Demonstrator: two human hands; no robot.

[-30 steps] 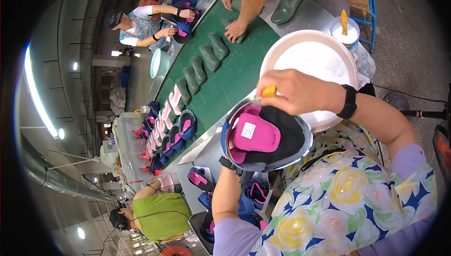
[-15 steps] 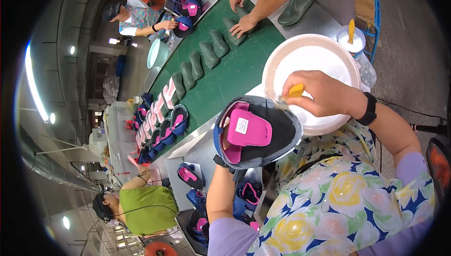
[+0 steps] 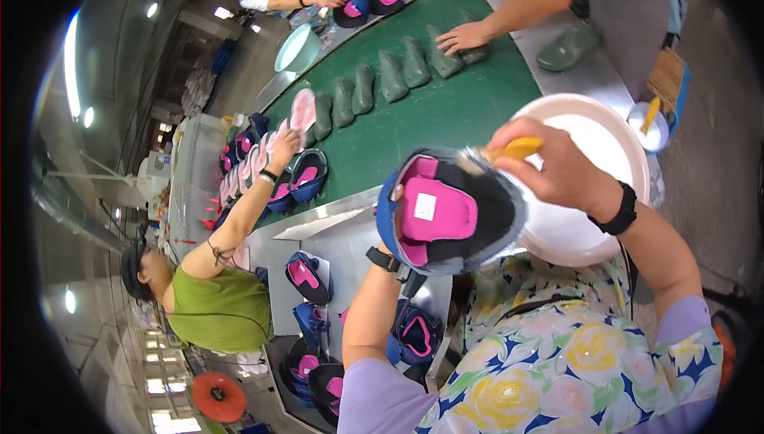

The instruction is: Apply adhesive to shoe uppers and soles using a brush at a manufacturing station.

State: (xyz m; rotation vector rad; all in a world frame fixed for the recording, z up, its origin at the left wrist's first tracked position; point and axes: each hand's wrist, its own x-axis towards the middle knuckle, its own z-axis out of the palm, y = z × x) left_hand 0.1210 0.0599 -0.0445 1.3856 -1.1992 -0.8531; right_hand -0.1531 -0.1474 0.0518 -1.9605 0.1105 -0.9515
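Upside in front of me, a navy shoe upper (image 3: 501,227) shows a bright pink tongue lining (image 3: 438,215) with a small white label. My left hand (image 3: 387,249) holds it up from below and is mostly hidden behind it. In my right hand (image 3: 557,167) is a brush with a yellow handle (image 3: 521,147); its bristles touch the dark rim of the upper. Beyond, partly behind my right hand, stands a large pale pink basin (image 3: 638,171) holding white liquid.
Grey-green shoe lasts (image 3: 391,77) stand in a row on a green belt (image 3: 358,159). A co-worker's hand (image 3: 465,38) touches the far ones. Another in a green top (image 3: 223,306) reaches over pink-white pieces. More uppers (image 3: 306,275) lie left; a small tub (image 3: 660,135) holds another yellow-handled brush.
My view has shifted. The brush has moved along the upper's rim. The green-topped co-worker's arm now reaches onto the belt with a pink-white piece; the far co-worker shows one hand at the lasts.
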